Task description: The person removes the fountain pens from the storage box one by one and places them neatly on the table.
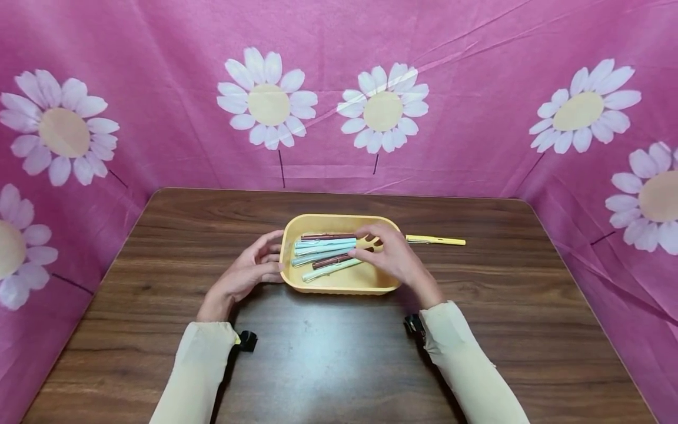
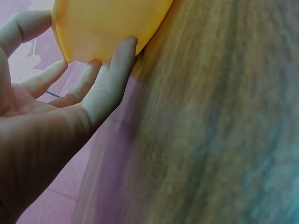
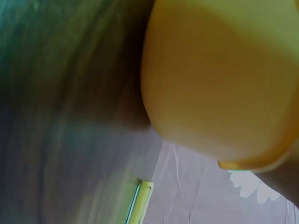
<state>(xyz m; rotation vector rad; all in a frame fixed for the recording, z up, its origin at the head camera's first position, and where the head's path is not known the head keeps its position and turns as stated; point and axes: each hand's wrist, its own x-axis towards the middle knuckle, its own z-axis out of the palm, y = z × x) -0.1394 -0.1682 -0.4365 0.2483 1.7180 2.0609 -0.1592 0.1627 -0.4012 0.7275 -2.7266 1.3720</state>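
Note:
A yellow plastic basket [image 1: 346, 290] stands on the table with several slim clip pens inside: dark brown ones [image 1: 327, 237], light blue ones [image 1: 323, 243], a grey-blue one [image 1: 316, 258] and a pale green one [image 1: 320, 272]. My left hand [image 1: 249, 268] rests against the basket's left end, fingers and thumb spread along its outer wall [image 2: 107, 32]. Reaching over the right side, my right hand [image 1: 389, 253] has its thumb and fingertips right at the pens' ends, thumb and forefinger apart. The basket's outer wall [image 3: 210, 84] blocks those fingertips in the right wrist view.
A yellow pen [image 1: 436, 240] lies on the wooden table [image 1: 503, 306] just right of the basket; its end [image 3: 142, 200] shows in the right wrist view. A pink curtain [image 1: 328, 171] with large white flowers rises along the back and both sides.

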